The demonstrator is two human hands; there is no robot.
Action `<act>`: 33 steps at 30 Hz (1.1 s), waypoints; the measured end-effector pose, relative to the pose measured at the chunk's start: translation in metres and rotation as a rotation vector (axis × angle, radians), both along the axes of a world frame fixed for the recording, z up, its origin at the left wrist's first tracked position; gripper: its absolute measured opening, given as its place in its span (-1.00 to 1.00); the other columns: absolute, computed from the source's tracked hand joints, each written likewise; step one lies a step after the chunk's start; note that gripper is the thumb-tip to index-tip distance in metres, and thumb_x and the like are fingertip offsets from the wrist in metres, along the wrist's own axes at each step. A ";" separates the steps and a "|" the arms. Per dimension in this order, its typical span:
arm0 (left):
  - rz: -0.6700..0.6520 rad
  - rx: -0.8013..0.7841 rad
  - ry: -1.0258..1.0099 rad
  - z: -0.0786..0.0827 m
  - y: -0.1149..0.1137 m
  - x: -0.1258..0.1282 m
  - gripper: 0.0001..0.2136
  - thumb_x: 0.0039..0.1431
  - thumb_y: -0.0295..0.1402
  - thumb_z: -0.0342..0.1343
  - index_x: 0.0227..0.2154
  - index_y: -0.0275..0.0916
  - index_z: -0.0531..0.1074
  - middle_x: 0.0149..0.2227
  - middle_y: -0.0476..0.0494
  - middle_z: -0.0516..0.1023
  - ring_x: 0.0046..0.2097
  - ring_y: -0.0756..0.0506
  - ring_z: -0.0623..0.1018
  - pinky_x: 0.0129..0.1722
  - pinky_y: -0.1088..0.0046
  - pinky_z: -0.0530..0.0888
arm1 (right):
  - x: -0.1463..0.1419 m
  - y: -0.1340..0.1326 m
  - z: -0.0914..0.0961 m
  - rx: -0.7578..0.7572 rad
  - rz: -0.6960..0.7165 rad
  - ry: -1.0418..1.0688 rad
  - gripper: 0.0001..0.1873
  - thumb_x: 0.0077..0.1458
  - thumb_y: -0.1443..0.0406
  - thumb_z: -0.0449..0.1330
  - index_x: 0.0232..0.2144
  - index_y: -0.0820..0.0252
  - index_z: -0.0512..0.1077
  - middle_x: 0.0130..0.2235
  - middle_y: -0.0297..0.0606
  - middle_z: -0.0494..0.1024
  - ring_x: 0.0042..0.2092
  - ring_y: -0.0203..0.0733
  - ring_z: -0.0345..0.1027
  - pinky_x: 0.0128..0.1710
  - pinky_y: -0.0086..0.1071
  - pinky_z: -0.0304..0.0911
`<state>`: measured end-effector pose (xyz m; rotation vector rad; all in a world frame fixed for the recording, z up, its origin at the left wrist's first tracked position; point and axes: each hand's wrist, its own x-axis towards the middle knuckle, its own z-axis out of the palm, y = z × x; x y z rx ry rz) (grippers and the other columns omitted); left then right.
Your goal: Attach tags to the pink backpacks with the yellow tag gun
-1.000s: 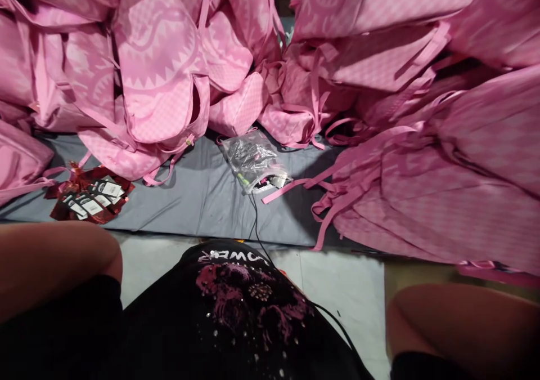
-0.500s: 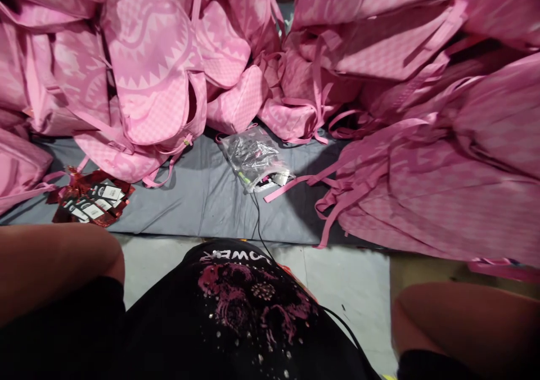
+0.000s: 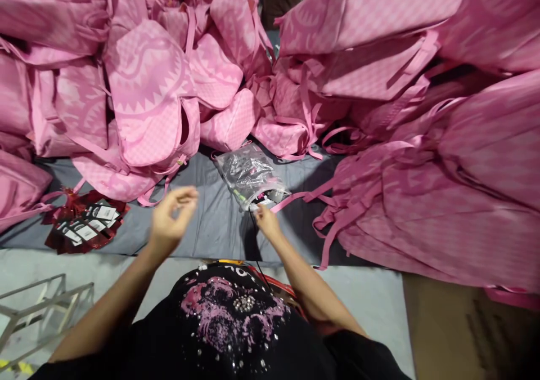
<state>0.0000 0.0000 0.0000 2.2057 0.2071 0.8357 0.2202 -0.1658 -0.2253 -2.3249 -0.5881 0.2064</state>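
My right hand [image 3: 268, 222] reaches the near edge of a clear plastic bag [image 3: 247, 171], its fingers closed at the bag's mouth. Small dark, pink and white items show inside the bag, too unclear to name. Over the grey cover to the left, my left hand [image 3: 172, 218] is in the air with curled fingers, thumb apart, and nothing visible in it. Left of that hand lies a bunch of red shiny pouches [image 3: 63, 236] with black-and-white tags [image 3: 86, 231] on top. A thin black cord [image 3: 258, 262] runs from near the bag towards me.
Pink checked backpacks [image 3: 147, 93] with shark-mouth prints are heaped along the back and left. More pink backpacks [image 3: 442, 188] are piled at the right, straps hanging over the grey cover [image 3: 202, 233]. A metal frame [image 3: 42, 307] stands on the floor at lower left.
Both my forearms have come forward from the sides over the grey cover. My right hand has reached the plastic bag. The view has tilted slightly downward.
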 end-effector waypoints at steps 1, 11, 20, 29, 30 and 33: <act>-0.067 -0.012 0.063 -0.011 -0.002 0.006 -0.72 0.22 -0.30 0.09 -0.08 -0.36 0.42 -0.13 -0.22 0.51 -0.16 -0.02 0.53 -0.15 0.45 0.47 | -0.002 0.010 -0.005 -0.042 -0.004 0.019 -0.59 0.23 0.39 0.19 0.11 0.34 0.27 -0.06 -0.03 0.42 -0.04 -0.05 0.34 -0.03 -0.23 0.28; -0.250 -0.399 0.736 -0.106 -0.023 0.050 -0.68 0.25 -0.40 0.07 0.01 -0.49 0.37 -0.09 -0.33 0.51 -0.08 -0.08 0.51 -0.03 0.39 0.40 | -0.057 -0.051 0.014 0.129 -0.048 -0.074 -0.79 0.28 0.37 -0.01 -0.17 0.32 0.41 -0.15 -0.10 0.45 -0.13 -0.09 0.35 -0.11 -0.35 0.22; -0.392 -0.985 0.681 -0.099 -0.075 0.091 -0.70 0.32 -0.49 -0.05 0.07 -0.50 0.26 -0.37 -0.18 0.53 -0.41 0.03 0.54 -0.31 0.52 0.42 | -0.137 -0.081 0.006 0.329 0.371 -0.096 -0.64 0.32 0.15 -0.02 -0.05 0.22 0.44 -0.17 -0.12 0.48 -0.14 -0.03 0.33 -0.10 -0.22 0.24; -0.580 -0.765 0.822 -0.114 -0.106 0.106 -0.50 0.33 -0.23 -0.03 0.25 -0.31 0.11 0.14 -0.35 0.36 0.12 -0.13 0.43 0.04 0.37 0.35 | -0.156 -0.100 0.017 0.569 -0.073 0.132 -0.53 0.27 0.05 -0.06 -0.05 0.28 0.40 -0.22 -0.14 0.49 -0.23 -0.12 0.40 -0.18 -0.33 0.31; -0.563 -0.590 0.955 -0.122 -0.104 0.107 -0.45 0.33 -0.22 -0.04 0.30 -0.31 0.05 0.20 -0.35 0.29 0.18 -0.13 0.37 0.08 0.36 0.32 | -0.160 -0.113 0.006 0.535 -0.151 0.122 -0.53 0.26 0.07 -0.05 -0.04 0.29 0.40 -0.19 -0.13 0.49 -0.19 -0.10 0.40 -0.13 -0.31 0.30; -0.603 -0.077 1.312 -0.155 -0.094 0.105 -0.46 0.21 -0.18 0.09 0.18 -0.40 0.27 0.14 -0.41 0.35 0.13 -0.23 0.40 0.11 0.29 0.28 | -0.181 -0.156 -0.036 0.353 -0.291 0.306 -0.60 0.23 0.20 -0.04 -0.04 0.32 0.41 -0.22 -0.13 0.49 -0.27 -0.13 0.39 -0.20 -0.33 0.30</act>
